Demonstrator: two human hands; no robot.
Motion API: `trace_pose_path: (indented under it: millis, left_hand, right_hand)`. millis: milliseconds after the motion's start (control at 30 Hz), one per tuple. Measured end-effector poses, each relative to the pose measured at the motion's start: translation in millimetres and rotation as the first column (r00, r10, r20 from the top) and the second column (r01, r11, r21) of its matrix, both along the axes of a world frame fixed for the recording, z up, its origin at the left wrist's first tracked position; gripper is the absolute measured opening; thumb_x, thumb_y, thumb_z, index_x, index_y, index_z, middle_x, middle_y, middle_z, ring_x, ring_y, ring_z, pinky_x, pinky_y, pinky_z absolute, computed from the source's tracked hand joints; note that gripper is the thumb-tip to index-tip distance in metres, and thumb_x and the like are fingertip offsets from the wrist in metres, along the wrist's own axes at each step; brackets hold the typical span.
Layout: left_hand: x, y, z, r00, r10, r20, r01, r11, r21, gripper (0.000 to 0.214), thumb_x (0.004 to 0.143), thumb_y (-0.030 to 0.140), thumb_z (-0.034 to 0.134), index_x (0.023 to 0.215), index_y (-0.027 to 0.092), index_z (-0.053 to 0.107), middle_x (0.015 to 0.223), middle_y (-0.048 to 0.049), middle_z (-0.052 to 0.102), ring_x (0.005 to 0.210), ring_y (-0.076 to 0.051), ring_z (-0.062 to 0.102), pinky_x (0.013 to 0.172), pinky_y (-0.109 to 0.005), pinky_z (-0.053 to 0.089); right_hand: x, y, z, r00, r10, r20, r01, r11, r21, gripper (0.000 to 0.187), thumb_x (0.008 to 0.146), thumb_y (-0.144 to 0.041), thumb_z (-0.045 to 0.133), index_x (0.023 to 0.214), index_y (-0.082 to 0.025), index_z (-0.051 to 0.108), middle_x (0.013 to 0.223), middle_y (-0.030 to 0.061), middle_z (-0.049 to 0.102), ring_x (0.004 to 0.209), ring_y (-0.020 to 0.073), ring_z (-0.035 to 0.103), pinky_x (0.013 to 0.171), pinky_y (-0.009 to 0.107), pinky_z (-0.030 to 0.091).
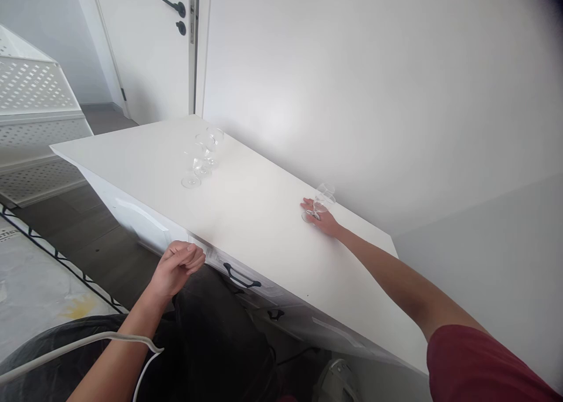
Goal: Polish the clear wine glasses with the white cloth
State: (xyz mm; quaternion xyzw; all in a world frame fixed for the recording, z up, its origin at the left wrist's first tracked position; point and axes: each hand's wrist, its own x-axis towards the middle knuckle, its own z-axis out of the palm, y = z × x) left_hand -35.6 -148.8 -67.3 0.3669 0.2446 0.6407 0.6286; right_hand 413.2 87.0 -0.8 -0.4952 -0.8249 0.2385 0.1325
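Observation:
My right hand (pixel 320 217) reaches across the white cabinet top (pixel 246 208) and lies over the foot of a clear stemmed glass (pixel 324 196) that stands close to the wall. Its fingers press flat on the glass base, with the stem between them. My left hand (pixel 176 266) hovers in front of the cabinet's front edge, its fingers curled in a loose fist with nothing visible inside. Three more clear stemmed glasses (pixel 203 156) stand grouped at the far end of the top.
Drawer fronts with black handles (pixel 241 280) sit below the top's front edge. A white door with a black handle (pixel 172 4) is behind the cabinet. White perforated stairs (pixel 30 91) rise at the left. A white cable (pixel 88 344) crosses my left arm.

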Motion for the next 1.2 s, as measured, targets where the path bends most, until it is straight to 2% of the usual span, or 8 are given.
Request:
trace_pose_path:
  millis: [133, 267, 367, 467, 567, 933, 1200]
  left_hand:
    - [2, 1, 3.0, 1.000, 0.006, 0.007, -0.006, 1.000, -0.001, 0.064, 0.099, 0.041, 0.066, 0.057, 0.019, 0.023, 0.054, 0.0056, 0.014, 0.047, -0.008, 0.017, 0.046, -0.028, 0.019]
    - [2, 0, 3.2, 1.000, 0.008, 0.010, -0.008, 1.000, -0.010, 0.065, 0.098, 0.042, 0.068, 0.057, 0.020, 0.022, 0.053, 0.0059, 0.015, 0.047, -0.008, 0.017, 0.046, -0.027, 0.019]
    - [2, 0, 1.3, 1.000, 0.006, 0.013, -0.006, 1.000, -0.010, 0.065, 0.098, 0.042, 0.068, 0.057, 0.020, 0.023, 0.054, 0.0060, 0.015, 0.047, -0.008, 0.017, 0.046, -0.027, 0.019]
    - [3, 0, 0.2, 1.000, 0.001, 0.014, -0.001, 1.000, -0.008, 0.064, 0.099, 0.042, 0.067, 0.057, 0.020, 0.023, 0.054, 0.0062, 0.015, 0.048, -0.008, 0.016, 0.046, -0.027, 0.018]
    - [4, 0, 1.4, 1.000, -0.012, 0.006, 0.012, 1.000, -0.007, 0.064, 0.099, 0.042, 0.067, 0.058, 0.020, 0.023, 0.054, 0.0063, 0.015, 0.048, -0.007, 0.016, 0.047, -0.027, 0.018]
    - [8, -1, 4.4, 1.000, -0.022, 0.018, 0.022, 1.000, -0.015, 0.067, 0.097, 0.044, 0.070, 0.057, 0.019, 0.023, 0.053, 0.0067, 0.016, 0.047, -0.006, 0.017, 0.046, -0.025, 0.016]
    - [10, -1, 3.3, 0.999, -0.042, 0.013, 0.042, 0.999, -0.014, 0.067, 0.099, 0.044, 0.067, 0.058, 0.020, 0.021, 0.054, 0.0070, 0.016, 0.047, -0.006, 0.016, 0.046, -0.026, 0.015]
  right_hand:
    - [-50, 13, 1.6, 0.989, 0.144, 0.033, -0.146, 0.986, 0.078, 0.060, 0.099, -0.057, 0.056, 0.154, -0.031, 0.061, 0.171, 0.0053, 0.045, 0.162, 0.0293, 0.038, 0.135, 0.054, 0.026]
    - [-112, 26, 2.8, 0.968, 0.243, 0.066, -0.251, 0.957, 0.143, 0.057, 0.100, -0.054, 0.058, 0.152, -0.031, 0.062, 0.172, 0.0044, 0.045, 0.159, 0.0307, 0.042, 0.132, 0.055, 0.031]
    - [-162, 31, 1.5, 0.955, 0.281, 0.095, -0.293, 0.940, 0.172, 0.055, 0.101, -0.052, 0.059, 0.152, -0.031, 0.063, 0.171, 0.0031, 0.045, 0.158, 0.0311, 0.044, 0.129, 0.053, 0.034]
    - [-211, 33, -1.8, 0.945, 0.305, 0.116, -0.323, 0.925, 0.203, 0.056, 0.102, -0.054, 0.058, 0.152, -0.030, 0.063, 0.171, 0.0028, 0.046, 0.158, 0.0298, 0.044, 0.131, 0.050, 0.031]
    - [-247, 33, -4.1, 0.941, 0.294, 0.167, -0.326, 0.920, 0.219, 0.057, 0.104, -0.057, 0.055, 0.154, -0.031, 0.061, 0.171, 0.0020, 0.046, 0.160, 0.0300, 0.039, 0.132, 0.050, 0.028]
    - [-307, 39, -6.6, 0.951, 0.260, 0.165, -0.295, 0.925, 0.240, 0.059, 0.105, -0.062, 0.051, 0.153, -0.031, 0.062, 0.169, 0.0006, 0.049, 0.161, 0.0274, 0.037, 0.131, 0.048, 0.030]
    - [-322, 32, -9.1, 0.945, 0.265, 0.192, -0.313, 0.902, 0.297, 0.054, 0.106, -0.061, 0.050, 0.149, -0.032, 0.065, 0.165, -0.0003, 0.054, 0.158, 0.0278, 0.040, 0.129, 0.048, 0.033]
